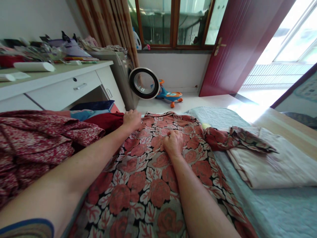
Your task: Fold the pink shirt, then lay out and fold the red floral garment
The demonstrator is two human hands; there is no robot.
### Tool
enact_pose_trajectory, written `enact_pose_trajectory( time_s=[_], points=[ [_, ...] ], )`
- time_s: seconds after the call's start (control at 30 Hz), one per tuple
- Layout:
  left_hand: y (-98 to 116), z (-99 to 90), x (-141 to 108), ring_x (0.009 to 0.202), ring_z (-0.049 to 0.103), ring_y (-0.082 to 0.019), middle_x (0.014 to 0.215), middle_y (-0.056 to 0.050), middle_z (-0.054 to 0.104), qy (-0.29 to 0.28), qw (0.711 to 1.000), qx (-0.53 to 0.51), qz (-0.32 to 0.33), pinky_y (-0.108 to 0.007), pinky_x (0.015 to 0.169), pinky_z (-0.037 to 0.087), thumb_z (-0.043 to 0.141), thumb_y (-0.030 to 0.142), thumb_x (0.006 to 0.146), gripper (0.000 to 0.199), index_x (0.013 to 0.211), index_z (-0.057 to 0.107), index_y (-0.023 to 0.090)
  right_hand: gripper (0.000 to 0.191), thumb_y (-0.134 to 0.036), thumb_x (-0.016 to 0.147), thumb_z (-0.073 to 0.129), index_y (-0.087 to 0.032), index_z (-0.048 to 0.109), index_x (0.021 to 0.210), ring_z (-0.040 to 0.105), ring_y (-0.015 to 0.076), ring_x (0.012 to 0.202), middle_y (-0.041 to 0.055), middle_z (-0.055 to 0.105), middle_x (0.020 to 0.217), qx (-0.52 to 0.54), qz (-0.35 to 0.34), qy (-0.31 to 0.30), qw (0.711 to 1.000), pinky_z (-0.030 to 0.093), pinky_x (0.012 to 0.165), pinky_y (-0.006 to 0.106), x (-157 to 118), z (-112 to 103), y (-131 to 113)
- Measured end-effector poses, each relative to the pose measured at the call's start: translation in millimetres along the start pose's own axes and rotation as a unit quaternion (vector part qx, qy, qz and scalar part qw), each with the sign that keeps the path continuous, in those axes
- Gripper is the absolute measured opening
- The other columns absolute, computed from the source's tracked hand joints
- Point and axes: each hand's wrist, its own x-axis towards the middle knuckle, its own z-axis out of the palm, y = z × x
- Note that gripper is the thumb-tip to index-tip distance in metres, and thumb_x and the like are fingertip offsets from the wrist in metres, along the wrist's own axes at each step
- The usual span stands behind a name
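A floral garment [148, 178] in rust red, grey and black lies spread out over a pale blue quilted cover [277, 211], one sleeve [245, 138] reaching right. My left hand [132, 119] is closed on the garment's upper left edge. Near the middle of its upper part, my right hand [173, 142] rests with fingers curled, closed on the cloth.
A folded cream cloth [277, 168] lies at the right, under the sleeve's end. Red patterned clothing [37, 142] is heaped at the left. Beyond stand a white desk [61, 86], a washing machine with its round door [144, 83] open, and a blue toy [170, 95].
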Motion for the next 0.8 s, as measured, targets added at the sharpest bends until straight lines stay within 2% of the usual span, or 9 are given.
enact_pose_trajectory(
  time_s=[0.1,0.17,0.23,0.37,0.5,0.63,0.73,0.8],
  points=[
    [18,10.1,-22,0.106,0.06,-0.025,0.112,-0.011,0.066,-0.026,0.993,-0.076,0.081,-0.036,0.094,0.044,0.039,0.034,0.095,0.034,0.11,0.065,0.018,0.025,-0.015,0.077,0.052,-0.017,0.072,0.091,0.052,0.0253,0.107,0.0106,0.065,0.107,-0.007,-0.001,-0.002,1.0,0.037,0.095,0.034,0,0,0],
    [18,23.2,-34,0.112,0.058,-0.025,0.121,-0.01,0.063,-0.024,0.988,-0.118,0.101,-0.038,0.097,0.043,0.041,0.041,0.094,0.037,0.116,0.062,0.019,0.025,-0.015,0.077,0.052,-0.018,0.072,0.092,0.052,0.0254,0.107,0.0107,0.065,0.107,-0.013,-0.003,-0.009,1.0,0.037,0.094,0.034,0,0,0],
    [8,37.3,-38,0.119,0.054,-0.026,0.13,-0.009,0.059,-0.007,0.982,-0.151,0.11,-0.04,0.102,0.041,0.042,0.045,0.093,0.04,0.122,0.059,0.021,0.026,-0.016,0.078,0.051,-0.018,0.072,0.092,0.052,0.0255,0.108,0.0108,0.065,0.108,-0.021,-0.008,-0.018,1.0,0.037,0.094,0.034,0,-1,1],
    [-24,53.0,-30,0.119,0.054,-0.023,0.127,-0.01,0.061,-0.008,0.97,-0.192,0.15,-0.037,0.105,0.04,0.039,0.04,0.095,0.038,0.119,0.06,0.019,0.026,-0.016,0.077,0.052,-0.018,0.073,0.092,0.052,0.026,0.108,0.0115,0.065,0.109,-0.047,-0.017,-0.03,0.998,0.038,0.095,0.034,0,-2,1],
    [-34,43.6,-27,0.114,0.056,-0.025,0.118,-0.011,0.064,0.006,0.977,-0.154,0.151,-0.041,0.104,0.041,0.045,0.028,0.09,0.028,0.108,0.065,0.018,0.027,-0.017,0.079,0.051,-0.018,0.073,0.096,0.051,0.0266,0.109,0.0119,0.064,0.111,-0.063,-0.019,-0.043,0.997,0.038,0.095,0.035,-1,-5,0],
    [-17,29.2,-53,0.113,0.057,-0.024,0.114,-0.011,0.067,0.038,0.979,-0.166,0.111,-0.043,0.106,0.04,0.041,0.017,0.089,0.03,0.104,0.067,0.019,0.029,-0.019,0.081,0.05,-0.018,0.072,0.1,0.05,0.0271,0.113,0.013,0.063,0.115,-0.077,-0.02,-0.063,0.995,0.038,0.094,0.036,-1,-9,-2],
    [-3,27.9,-80,0.119,0.056,-0.024,0.125,-0.01,0.064,0.004,0.977,-0.186,0.108,-0.041,0.106,0.041,0.042,0.028,0.092,0.033,0.116,0.064,0.019,0.03,-0.021,0.083,0.049,-0.019,0.07,0.104,0.05,0.027,0.115,0.0126,0.062,0.118,-0.096,-0.03,-0.088,0.991,0.036,0.097,0.04,1,-12,-1],
    [1,30.1,-93,0.129,0.049,-0.026,0.139,-0.01,0.056,-0.017,0.981,-0.174,0.084,-0.043,0.11,0.037,0.044,0.039,0.094,0.042,0.129,0.058,0.02,0.031,-0.025,0.085,0.049,-0.021,0.068,0.109,0.049,0.0272,0.119,0.0117,0.062,0.123,-0.11,-0.029,-0.094,0.989,0.03,0.104,0.048,2,-14,2]
  ],
)
